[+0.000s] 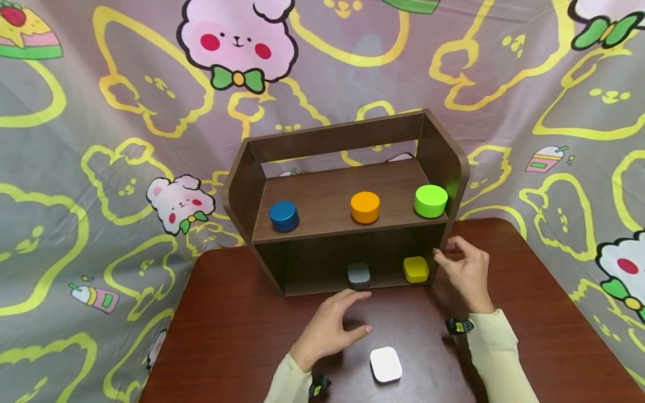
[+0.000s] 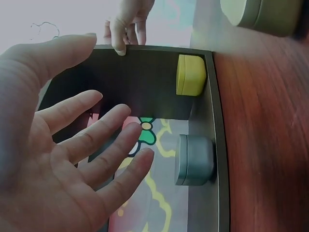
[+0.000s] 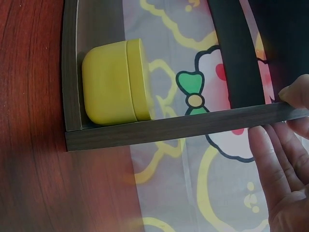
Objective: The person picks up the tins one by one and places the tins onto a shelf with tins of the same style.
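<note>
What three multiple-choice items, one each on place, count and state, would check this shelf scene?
1. Where is the white tin?
A. on the top shelf
B. on the table, in front of the shelf
C. in the lower shelf

2. How many round tins stand on the top shelf?
A. two
B. three
C. five

3. What is the left hand doing?
A. hovering open near the grey tin
B. gripping the white tin
C. holding the yellow tin

Key: 1 B, it lies on the bare tabletop between the arms; 2 B, blue, orange and green; 3 A, the fingers are spread and hold nothing.
</note>
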A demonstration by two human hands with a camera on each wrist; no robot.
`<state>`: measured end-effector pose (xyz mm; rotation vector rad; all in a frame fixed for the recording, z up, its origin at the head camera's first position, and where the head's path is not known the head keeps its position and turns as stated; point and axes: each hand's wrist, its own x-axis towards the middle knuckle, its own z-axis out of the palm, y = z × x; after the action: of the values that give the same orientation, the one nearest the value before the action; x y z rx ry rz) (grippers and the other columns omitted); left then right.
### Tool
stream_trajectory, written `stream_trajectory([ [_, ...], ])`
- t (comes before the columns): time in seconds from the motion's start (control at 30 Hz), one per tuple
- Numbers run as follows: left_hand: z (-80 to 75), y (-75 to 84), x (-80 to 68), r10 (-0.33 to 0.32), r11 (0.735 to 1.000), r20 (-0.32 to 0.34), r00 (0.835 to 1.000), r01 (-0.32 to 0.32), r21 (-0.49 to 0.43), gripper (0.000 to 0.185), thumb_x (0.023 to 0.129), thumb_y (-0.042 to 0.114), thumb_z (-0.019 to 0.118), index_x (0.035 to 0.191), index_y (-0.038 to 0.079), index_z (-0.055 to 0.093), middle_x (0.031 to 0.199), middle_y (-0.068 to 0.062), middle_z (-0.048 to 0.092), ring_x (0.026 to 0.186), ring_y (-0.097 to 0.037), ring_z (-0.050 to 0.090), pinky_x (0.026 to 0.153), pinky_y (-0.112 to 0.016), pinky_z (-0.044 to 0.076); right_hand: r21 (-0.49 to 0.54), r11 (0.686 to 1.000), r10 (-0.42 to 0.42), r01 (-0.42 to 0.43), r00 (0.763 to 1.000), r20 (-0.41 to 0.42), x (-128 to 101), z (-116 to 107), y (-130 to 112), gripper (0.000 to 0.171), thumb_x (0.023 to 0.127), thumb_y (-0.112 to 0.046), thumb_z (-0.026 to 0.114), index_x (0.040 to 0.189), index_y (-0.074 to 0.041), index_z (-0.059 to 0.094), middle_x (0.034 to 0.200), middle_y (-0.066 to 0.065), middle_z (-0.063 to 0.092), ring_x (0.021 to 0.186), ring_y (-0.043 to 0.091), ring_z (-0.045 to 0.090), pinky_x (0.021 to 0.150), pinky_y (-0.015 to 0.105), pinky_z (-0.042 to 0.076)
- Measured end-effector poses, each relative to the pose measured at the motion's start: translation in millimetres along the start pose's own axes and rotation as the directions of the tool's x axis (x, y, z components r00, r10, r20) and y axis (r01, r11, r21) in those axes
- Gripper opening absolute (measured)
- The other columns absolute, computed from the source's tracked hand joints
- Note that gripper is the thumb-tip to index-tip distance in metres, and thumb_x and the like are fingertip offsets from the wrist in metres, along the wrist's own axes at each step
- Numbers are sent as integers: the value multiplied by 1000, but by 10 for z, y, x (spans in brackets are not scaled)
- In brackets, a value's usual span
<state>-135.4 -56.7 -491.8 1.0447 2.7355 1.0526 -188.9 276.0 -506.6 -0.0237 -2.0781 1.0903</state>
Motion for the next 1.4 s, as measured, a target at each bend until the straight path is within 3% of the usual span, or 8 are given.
stream_trajectory([
  [0.17,31,30,-35,-5,1000,3,1000,5,-18,62,90,34,82,147,29,57,141,8,65,130,-10,63,110,-40,52,2,1000,5,-5,1000,4,-5,-4,-1,15,75,-4,86,78,-5,71,75,17,74,52,-17,47,56,8,32],
  [0.5,101,89,-120,-39,999,44,998,40,-33,62,91,39,80,147,32,56,135,14,65,126,-8,63,108,-40,53,1,1000,-4,3,1000,3,6,-6,-15,15,74,-2,86,78,-4,72,75,16,75,67,-17,53,64,9,35],
  [0.8,220,77,-179,81,996,-10,997,-81,27,61,88,35,83,143,21,61,129,8,69,119,-11,68,102,-30,55,1,1000,1,-1,1000,9,-2,-4,-25,14,74,-2,85,79,-3,72,75,17,75,67,-14,55,65,8,36],
  [1.0,315,109,-238,67,997,34,997,-68,37,63,87,39,83,144,24,60,130,6,70,118,-13,68,102,-30,54,-4,1000,2,-2,1000,4,2,2,-11,15,74,-2,85,78,-4,71,74,17,74,65,-13,53,65,8,34],
  [1.23,426,123,-311,17,998,95,995,-23,61,69,83,45,85,145,25,60,139,7,68,130,-17,63,107,-39,52,2,1000,-1,1,1000,-2,3,14,11,15,74,-3,86,78,-4,72,73,16,74,64,-10,54,64,7,33],
  [1.4,491,95,-338,80,996,93,992,-84,36,73,81,46,87,145,21,60,132,6,71,124,-10,65,104,-31,52,3,1000,15,-15,1000,5,-5,14,20,15,74,-3,87,80,-4,73,75,17,75,69,-18,53,66,12,38],
])
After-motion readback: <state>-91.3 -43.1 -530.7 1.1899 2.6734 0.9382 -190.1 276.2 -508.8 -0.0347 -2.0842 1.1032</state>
